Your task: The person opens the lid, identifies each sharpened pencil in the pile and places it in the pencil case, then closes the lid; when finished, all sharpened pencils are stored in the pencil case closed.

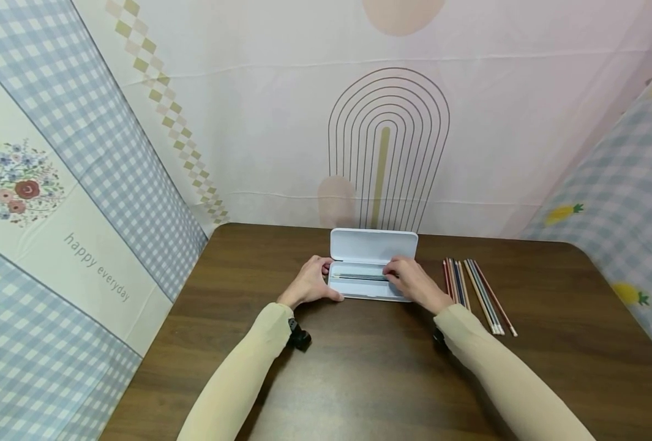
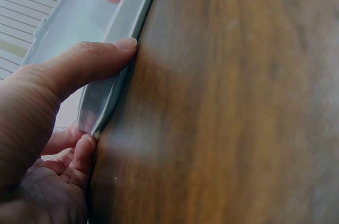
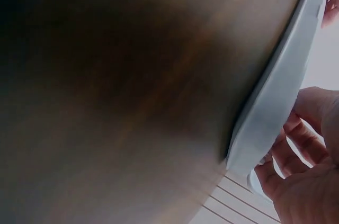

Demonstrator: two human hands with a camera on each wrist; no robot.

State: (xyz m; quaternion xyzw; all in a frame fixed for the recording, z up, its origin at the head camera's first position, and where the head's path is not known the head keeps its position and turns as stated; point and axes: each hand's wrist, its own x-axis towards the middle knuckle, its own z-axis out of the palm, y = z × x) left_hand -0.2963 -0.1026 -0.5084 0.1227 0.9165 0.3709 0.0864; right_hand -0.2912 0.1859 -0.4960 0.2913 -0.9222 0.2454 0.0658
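A pale, shallow pencil case lies on the table, its lid raised toward the wall. Several slim pencils lie lengthwise inside it. My left hand grips the case's left end, thumb along the front edge and fingers round the far corner. Over the right half of the case, my right hand has its fingers curled down at the right end of a pencil. In the right wrist view those fingers dip behind the case wall, which hides most of what they pinch.
To the right of the case, several more pencils lie in two loose groups, one group partly behind my right forearm and another beyond it. The brown wooden table meets a hanging printed cloth at its back edge.
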